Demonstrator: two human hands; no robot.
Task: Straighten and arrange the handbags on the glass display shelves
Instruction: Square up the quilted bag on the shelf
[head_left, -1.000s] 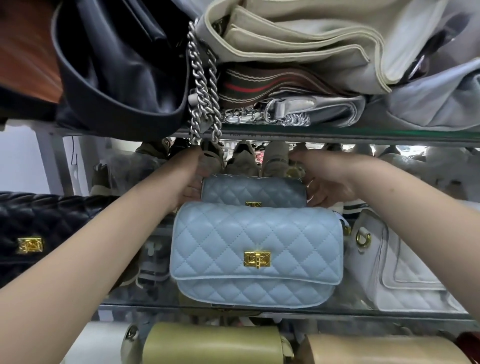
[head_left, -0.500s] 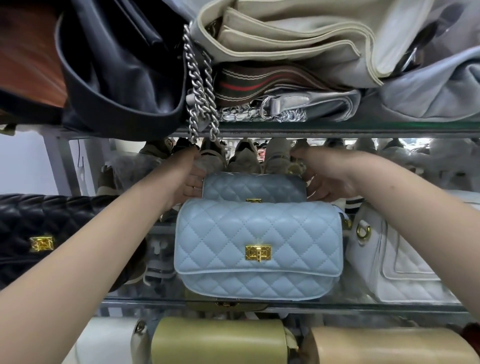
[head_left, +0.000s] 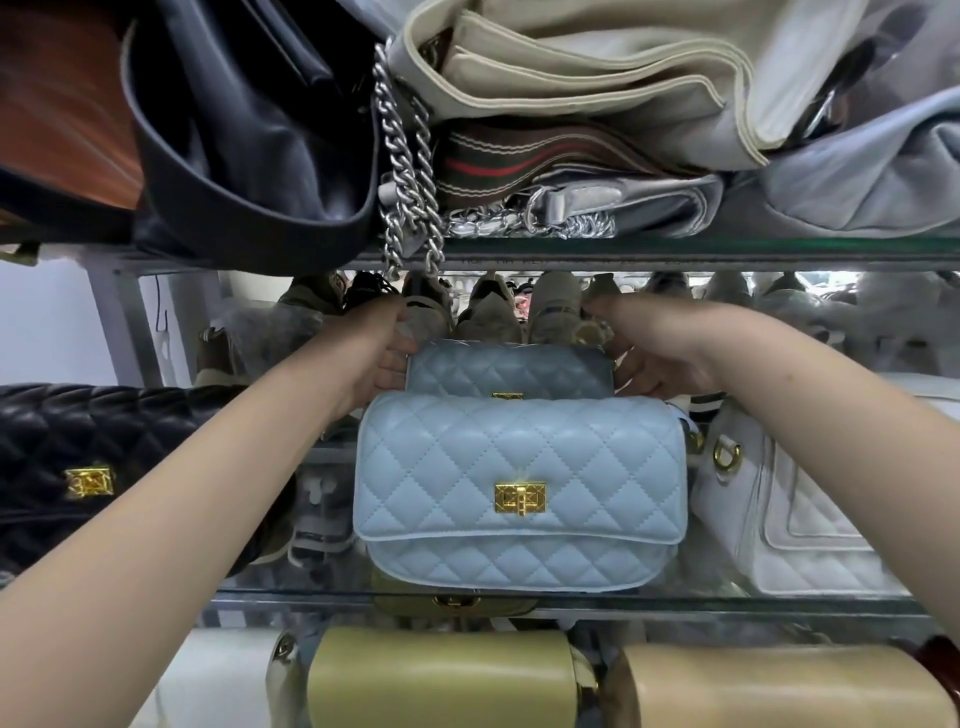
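Observation:
Two light blue quilted handbags with gold clasps stand on the middle glass shelf (head_left: 311, 597). The front blue bag (head_left: 519, 483) stands upright at the shelf's front. The smaller rear blue bag (head_left: 506, 369) stands directly behind it, mostly hidden. My left hand (head_left: 376, 348) grips the rear bag's left end. On the opposite end, my right hand (head_left: 649, 348) has its fingers curled round the bag. Both forearms reach in from the lower corners.
A black quilted bag (head_left: 93, 457) stands to the left, a white quilted bag (head_left: 810, 519) to the right. The upper glass shelf (head_left: 675, 252) carries piled bags; a silver chain (head_left: 410, 176) hangs off it above my left hand. Olive (head_left: 441, 675) and tan (head_left: 774, 686) bags lie below.
Both hands stay on the rear blue bag's ends. The view has shifted slightly; the bags sit nearly as before.

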